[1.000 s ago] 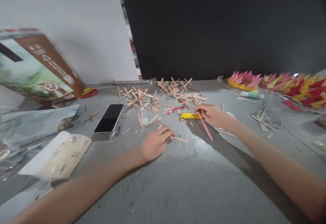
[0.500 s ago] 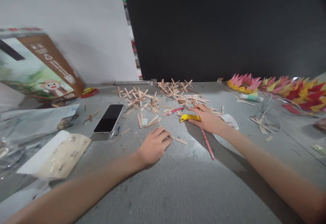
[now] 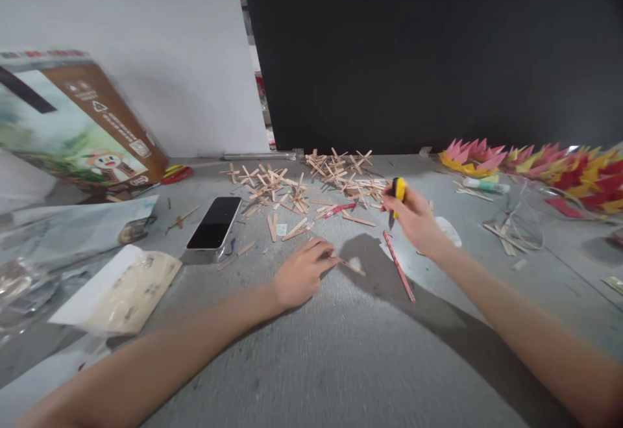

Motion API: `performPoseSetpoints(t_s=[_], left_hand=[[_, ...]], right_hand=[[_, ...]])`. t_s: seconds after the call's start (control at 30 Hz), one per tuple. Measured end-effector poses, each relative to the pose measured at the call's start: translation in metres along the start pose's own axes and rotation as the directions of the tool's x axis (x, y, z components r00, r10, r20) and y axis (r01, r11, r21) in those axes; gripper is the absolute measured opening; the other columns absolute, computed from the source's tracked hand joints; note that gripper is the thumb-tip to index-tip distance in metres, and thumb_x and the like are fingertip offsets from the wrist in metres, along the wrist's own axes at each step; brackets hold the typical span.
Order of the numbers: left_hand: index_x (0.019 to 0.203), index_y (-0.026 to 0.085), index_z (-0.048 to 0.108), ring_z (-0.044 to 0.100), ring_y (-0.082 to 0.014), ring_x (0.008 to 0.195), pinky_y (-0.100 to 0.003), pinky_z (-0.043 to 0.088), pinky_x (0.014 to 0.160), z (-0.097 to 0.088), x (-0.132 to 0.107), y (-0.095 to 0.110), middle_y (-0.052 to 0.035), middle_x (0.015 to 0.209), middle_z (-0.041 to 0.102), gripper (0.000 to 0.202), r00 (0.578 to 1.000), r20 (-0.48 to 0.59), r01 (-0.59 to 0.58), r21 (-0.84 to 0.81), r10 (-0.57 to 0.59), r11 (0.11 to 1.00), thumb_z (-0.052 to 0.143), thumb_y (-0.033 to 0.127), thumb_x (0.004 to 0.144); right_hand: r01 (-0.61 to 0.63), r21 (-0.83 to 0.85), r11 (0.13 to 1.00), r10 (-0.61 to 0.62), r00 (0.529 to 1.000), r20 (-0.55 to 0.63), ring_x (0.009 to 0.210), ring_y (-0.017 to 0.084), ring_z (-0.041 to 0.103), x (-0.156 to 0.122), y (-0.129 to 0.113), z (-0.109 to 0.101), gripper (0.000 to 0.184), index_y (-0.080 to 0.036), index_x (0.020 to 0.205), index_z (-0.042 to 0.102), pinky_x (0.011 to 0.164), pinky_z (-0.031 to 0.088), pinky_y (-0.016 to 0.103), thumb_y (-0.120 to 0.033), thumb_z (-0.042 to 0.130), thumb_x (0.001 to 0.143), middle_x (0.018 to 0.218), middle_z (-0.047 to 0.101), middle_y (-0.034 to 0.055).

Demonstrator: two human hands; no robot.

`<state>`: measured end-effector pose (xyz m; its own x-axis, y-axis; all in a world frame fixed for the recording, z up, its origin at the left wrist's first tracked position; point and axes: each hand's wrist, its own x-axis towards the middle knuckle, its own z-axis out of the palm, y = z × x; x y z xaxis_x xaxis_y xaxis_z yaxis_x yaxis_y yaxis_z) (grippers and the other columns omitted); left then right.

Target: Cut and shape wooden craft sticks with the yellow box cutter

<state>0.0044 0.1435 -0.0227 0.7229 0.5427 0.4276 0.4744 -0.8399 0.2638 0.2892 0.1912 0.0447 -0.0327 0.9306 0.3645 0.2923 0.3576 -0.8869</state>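
My right hand (image 3: 413,217) grips a yellow and black utility knife (image 3: 398,188) above the table, its tip pointing down. On the table below it lies a pink patterned pencil (image 3: 400,269). My left hand (image 3: 304,271) rests on the table, fingers closed on a small wooden stick (image 3: 354,267) whose end sticks out to the right. Beyond both hands spreads a heap of wooden sticks (image 3: 277,188), many crossed over one another. A red tool or pen (image 3: 339,210) lies at the heap's near edge.
To the left lie a phone (image 3: 215,223), a plastic-wrapped packet (image 3: 131,288), red and yellow scissors (image 3: 176,174) and a printed box (image 3: 82,129). At right are folded-paper pieces (image 3: 574,175), a glue stick (image 3: 485,185) and a white cable (image 3: 528,226).
My right hand has picked the utility knife up off the table and turned it point down. My left hand has closed on the wooden stick's end.
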Motion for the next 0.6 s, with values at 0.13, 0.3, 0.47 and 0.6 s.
performPoseSetpoints(t_s=[0.13, 0.3, 0.47, 0.6], left_hand=[[0.123, 0.016, 0.073, 0.060, -0.0218, 0.117, -0.038, 0.053, 0.105, 0.000, -0.001, -0.001, -0.0104, 0.115, 0.068, 0.057, 1.000, 0.028, 0.017, -0.094, -0.014, 0.995, 0.040, -0.011, 0.084], [0.122, 0.020, 0.076, 0.063, -0.0214, 0.107, -0.037, 0.056, 0.096, -0.001, -0.002, -0.002, -0.0088, 0.106, 0.069, 0.061, 1.000, 0.013, 0.026, -0.124, -0.025, 0.992, 0.041, -0.011, 0.083], [0.118, 0.018, 0.077, 0.063, -0.0220, 0.104, -0.037, 0.057, 0.092, -0.002, 0.000, -0.002, -0.0094, 0.103, 0.069, 0.056, 1.000, 0.007, 0.012, -0.125, -0.011, 0.992, 0.043, -0.009, 0.084], [0.113, 0.018, 0.078, 0.063, -0.0219, 0.102, -0.036, 0.057, 0.090, -0.001, 0.001, -0.002, -0.0089, 0.101, 0.069, 0.050, 1.000, 0.002, 0.026, -0.125, -0.025, 0.992, 0.043, -0.007, 0.089]], right_hand=[[-0.213, 0.466, 0.859, 0.202, 0.977, 0.074, 0.054, 0.015, 0.032, -0.008, -0.035, 0.019, 0.051, -0.026, 0.063, 0.032, 0.060, 0.047, 0.033, -0.047, 0.067, 0.094, 0.059, 0.027, -0.0044], [-0.332, 0.721, 0.608, 0.298, 0.937, 0.180, 0.044, 0.011, 0.012, -0.023, -0.033, 0.053, 0.059, -0.024, 0.055, 0.021, 0.042, 0.018, 0.029, -0.040, 0.068, 0.088, 0.047, 0.016, -0.0072], [-0.305, 0.764, 0.568, 0.284, 0.944, 0.165, 0.041, 0.010, 0.013, -0.030, -0.009, 0.078, 0.061, -0.025, 0.052, 0.017, 0.041, 0.017, 0.030, -0.040, 0.067, 0.083, 0.043, 0.016, -0.0071], [-0.281, 0.811, 0.513, 0.299, 0.944, 0.138, 0.041, 0.009, 0.012, -0.029, -0.002, 0.081, 0.060, -0.023, 0.050, 0.017, 0.042, 0.015, 0.029, -0.038, 0.067, 0.080, 0.043, 0.016, -0.0075]])
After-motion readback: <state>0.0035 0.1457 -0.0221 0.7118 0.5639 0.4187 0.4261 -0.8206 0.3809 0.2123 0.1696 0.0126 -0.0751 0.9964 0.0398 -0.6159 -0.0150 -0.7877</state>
